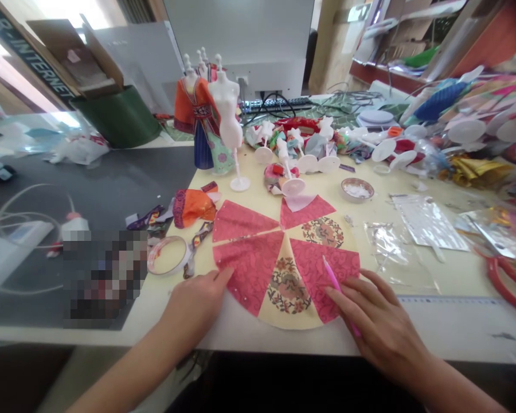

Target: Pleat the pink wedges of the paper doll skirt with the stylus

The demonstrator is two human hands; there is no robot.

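Observation:
A round piece of fabric (251, 261), made of pink patterned wedges and cream floral ones, lies flat on the table. At its left edge my left hand (200, 298) presses a pink wedge, thumb and fingers close together at the rim. My right hand (372, 315) rests over the right edge and holds a slim pink pen (332, 272) between thumb and fingers, its tip pointing up and left over a pink wedge. A small pale scrap (300, 202) lies on the upper pink wedge.
White mini mannequins (226, 109), one dressed in orange (187, 103), stand behind the fabric. A tape roll (167, 256) sits left; a small dish (357, 189), plastic bags (398, 252), a ruler (456, 312) and red-handled scissors (505, 281) lie right. A monitor (241, 34) stands at the back.

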